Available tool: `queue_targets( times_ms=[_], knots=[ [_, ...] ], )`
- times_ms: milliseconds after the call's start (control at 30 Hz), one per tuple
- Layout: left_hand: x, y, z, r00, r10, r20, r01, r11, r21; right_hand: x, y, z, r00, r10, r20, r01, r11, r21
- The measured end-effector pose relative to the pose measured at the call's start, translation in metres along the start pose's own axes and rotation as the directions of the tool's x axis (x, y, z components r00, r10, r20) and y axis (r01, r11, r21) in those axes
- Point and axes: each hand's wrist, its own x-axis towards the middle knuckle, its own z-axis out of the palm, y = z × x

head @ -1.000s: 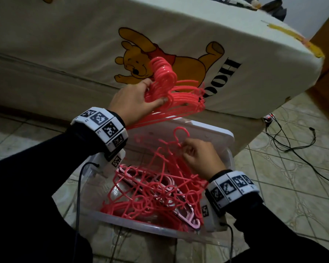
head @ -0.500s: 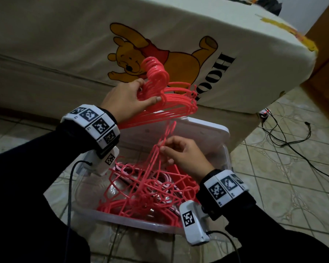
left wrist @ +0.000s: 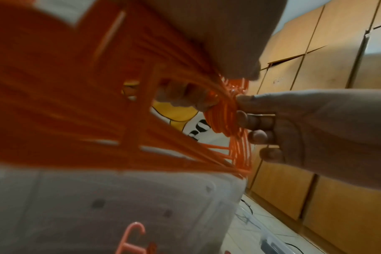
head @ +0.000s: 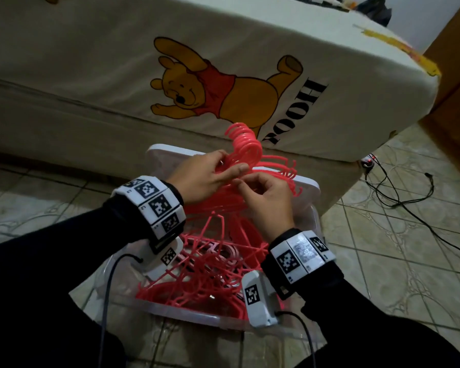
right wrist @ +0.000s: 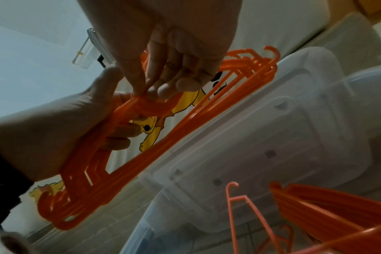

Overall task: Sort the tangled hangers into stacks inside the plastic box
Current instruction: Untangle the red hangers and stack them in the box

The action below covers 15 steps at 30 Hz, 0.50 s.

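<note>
My left hand [head: 230, 166] grips a stack of pink-red hangers [head: 246, 144] by the necks, hooks pointing up, above the clear plastic box [head: 186, 317]. My right hand [head: 243, 184] pinches the neck of one more hanger [head: 218, 221] against the near side of that stack; its body hangs down toward the box. The left wrist view shows the stack [left wrist: 220, 116] between my left hand [left wrist: 218, 89] and the right hand [left wrist: 294, 123]. In the right wrist view the right fingertips [right wrist: 163, 91] pinch the stack [right wrist: 98, 154]. Several tangled hangers [head: 205, 272] fill the box.
The box's white lid [head: 168, 158] leans behind it against a bed with a cartoon-bear sheet [head: 91, 62]. Black cables [head: 398, 197] and a small red-lit device [head: 368, 163] lie on the tiled floor at right. A wooden cabinet [head: 457, 88] stands far right.
My right hand rose from the tangled pile with one hanger and brought it to the stack. The left hand lowered the stack toward the box.
</note>
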Motion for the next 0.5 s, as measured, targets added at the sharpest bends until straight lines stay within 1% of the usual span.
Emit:
queue_targets(
  times_ms=[133, 233, 333, 400, 500],
  knots=[
    [0.000, -0.002, 0.005, 1.000, 0.014, -0.015, -0.013, 0.997, 0.074, 0.003, 0.006, -0.001, 1.000, -0.019, -0.022, 0.019, 1.000, -0.012],
    [-0.002, -0.002, 0.005, 0.999, 0.032, 0.015, -0.034, 0.991, 0.129, 0.003, 0.009, -0.002, 0.999, -0.034, -0.025, 0.035, 0.999, 0.036],
    [-0.002, -0.005, 0.006, 0.999, 0.034, 0.006, -0.035, 0.979, 0.199, 0.005, 0.011, -0.002, 1.000, -0.025, -0.012, 0.026, 0.997, 0.071],
    [-0.002, -0.007, 0.006, 0.999, 0.044, 0.004, -0.044, 0.972, 0.229, 0.005, 0.011, -0.005, 0.999, -0.006, 0.054, 0.001, 0.995, 0.104],
    [-0.001, -0.011, 0.005, 0.999, 0.038, 0.034, -0.046, 0.965, 0.257, 0.006, 0.013, -0.011, 0.976, 0.024, 0.216, -0.053, 0.990, 0.130]
  ],
)
